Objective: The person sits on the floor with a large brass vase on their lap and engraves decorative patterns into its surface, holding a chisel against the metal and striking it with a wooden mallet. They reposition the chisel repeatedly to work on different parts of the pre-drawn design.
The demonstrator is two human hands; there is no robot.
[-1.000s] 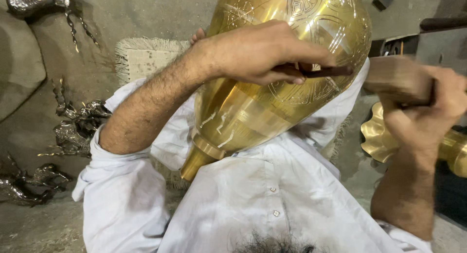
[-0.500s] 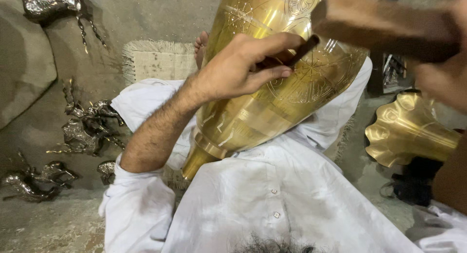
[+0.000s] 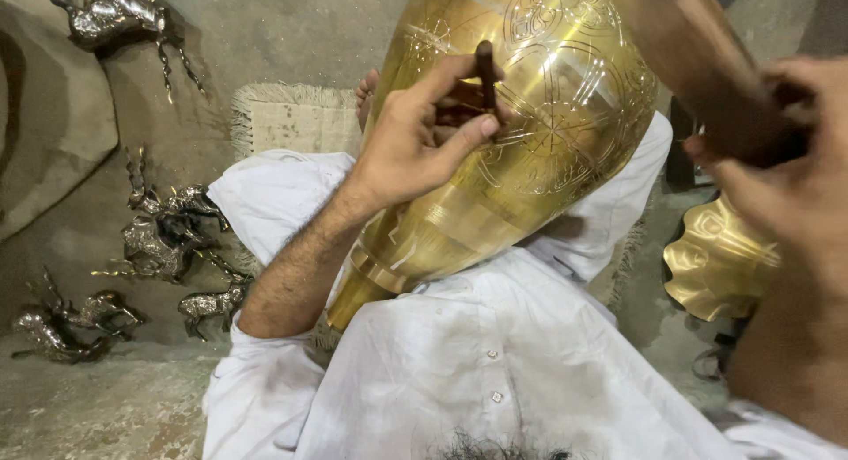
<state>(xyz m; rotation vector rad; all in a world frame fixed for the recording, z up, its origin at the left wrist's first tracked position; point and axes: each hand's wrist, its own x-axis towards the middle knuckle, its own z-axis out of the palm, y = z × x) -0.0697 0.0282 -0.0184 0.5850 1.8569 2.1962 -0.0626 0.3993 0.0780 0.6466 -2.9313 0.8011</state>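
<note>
Metal deer figurines [image 3: 168,239] on floor [image 3: 97,398], far left. Left hand [image 3: 424,129] pinches dark chisel [image 3: 485,71], tip against engraved brass vase [image 3: 521,151]. Vase lies tilted across lap, neck lower left. Right hand [image 3: 786,151] closed round wooden mallet [image 3: 707,67], raised just right of vase. Fluted brass piece [image 3: 715,261] below mallet.

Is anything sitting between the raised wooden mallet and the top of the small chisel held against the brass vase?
Nothing visible does. The left hand pinches the chisel against the brass vase, with its fingers below the chisel's top end. The mallet in the right hand is up to the right, open air between.
</note>
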